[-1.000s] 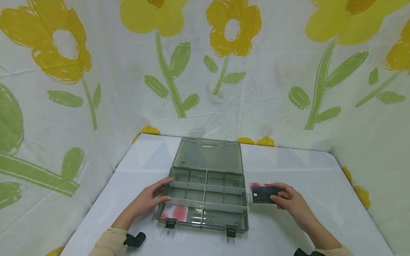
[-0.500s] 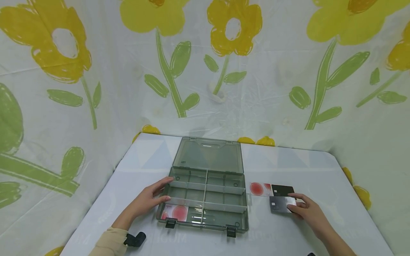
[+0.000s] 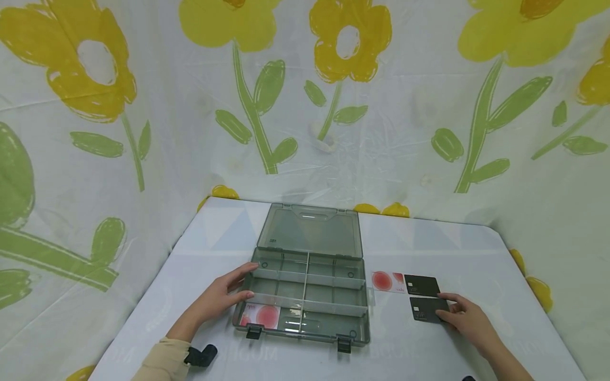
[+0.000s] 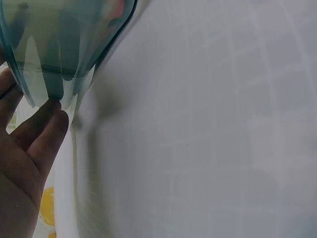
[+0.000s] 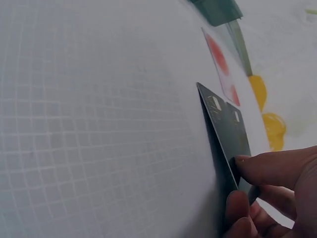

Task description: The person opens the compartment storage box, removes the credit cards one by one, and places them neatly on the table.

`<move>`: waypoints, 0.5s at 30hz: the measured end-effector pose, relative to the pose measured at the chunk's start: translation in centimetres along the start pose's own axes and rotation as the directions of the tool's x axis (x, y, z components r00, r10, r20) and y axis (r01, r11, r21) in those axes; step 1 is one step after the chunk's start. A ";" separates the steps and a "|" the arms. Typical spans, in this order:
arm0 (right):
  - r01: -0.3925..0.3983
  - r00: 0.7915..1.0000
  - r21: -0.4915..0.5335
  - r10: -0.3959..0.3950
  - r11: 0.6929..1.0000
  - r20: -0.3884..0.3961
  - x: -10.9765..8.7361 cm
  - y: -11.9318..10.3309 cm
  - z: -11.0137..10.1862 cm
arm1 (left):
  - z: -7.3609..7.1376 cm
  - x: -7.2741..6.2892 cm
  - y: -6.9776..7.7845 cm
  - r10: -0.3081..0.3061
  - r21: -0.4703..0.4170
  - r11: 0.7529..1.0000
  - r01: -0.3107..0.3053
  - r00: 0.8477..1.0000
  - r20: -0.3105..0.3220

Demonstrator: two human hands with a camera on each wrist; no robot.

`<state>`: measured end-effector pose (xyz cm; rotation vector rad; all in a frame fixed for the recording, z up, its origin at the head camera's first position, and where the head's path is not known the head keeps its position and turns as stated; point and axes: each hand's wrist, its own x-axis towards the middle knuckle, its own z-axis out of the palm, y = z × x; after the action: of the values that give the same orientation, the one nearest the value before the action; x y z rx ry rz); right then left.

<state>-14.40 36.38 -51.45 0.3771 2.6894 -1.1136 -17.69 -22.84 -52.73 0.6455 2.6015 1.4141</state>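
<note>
A grey translucent compartment box [image 3: 329,306] lies on the table with its lid [image 3: 312,233] folded back. My left hand [image 3: 219,297] rests against the box's left side, fingers extended; the left wrist view shows its fingertips touching the plastic. A white card with red circles [image 3: 262,316] lies in the front left compartment. To the right of the box, my right hand [image 3: 469,323] pinches a black VIP card [image 3: 424,309] by its right end. In the right wrist view that card [image 5: 220,129] is tilted, its near edge off the table. Another black card [image 3: 421,285] lies just behind it.
A second white card with red circles [image 3: 388,281] lies between the box and the black cards. Two black latches hang at the box's front, one being the right latch [image 3: 343,344]. A flower-printed curtain [image 3: 381,148] encloses the table [image 3: 457,248].
My right hand has carried the black card rightward and toward me, down close to the table. This uncovers the cards behind. My left hand and the box stay put.
</note>
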 end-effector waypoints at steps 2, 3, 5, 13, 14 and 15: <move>0.000 1.000 -0.022 0.000 1.000 -0.006 0.1 0.1 0.0 | 0.0 0.0 0.0 0.003 0.003 1.000 -0.003 1.000 -0.001; -0.003 1.000 -0.035 0.003 0.999 -0.010 0.1 0.1 0.1 | 0.0 0.0 0.0 0.003 0.003 1.000 -0.003 1.000 -0.001; -0.014 1.000 -0.060 0.012 0.998 -0.022 0.2 0.1 0.1 | 0.0 0.0 0.0 0.004 0.003 1.000 -0.004 1.000 0.001; -0.064 0.998 -0.143 0.062 0.988 -0.020 0.1 -0.6 0.1 | 0.0 0.0 -0.1 0.005 -0.008 1.000 -0.005 1.000 0.002; -0.066 0.998 -0.148 0.065 0.987 -0.014 0.1 -0.7 0.1 | 0.0 0.0 -0.1 0.007 -0.009 1.000 -0.007 1.000 0.002; -0.067 0.998 -0.155 0.066 0.986 -0.011 0.0 -0.8 0.1 | 0.0 0.0 -0.1 0.008 -0.009 1.000 -0.008 1.000 0.003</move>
<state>-14.64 35.79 -51.04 0.4392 2.7239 -0.8786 -17.74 -22.87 -52.78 0.6574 2.5921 1.4249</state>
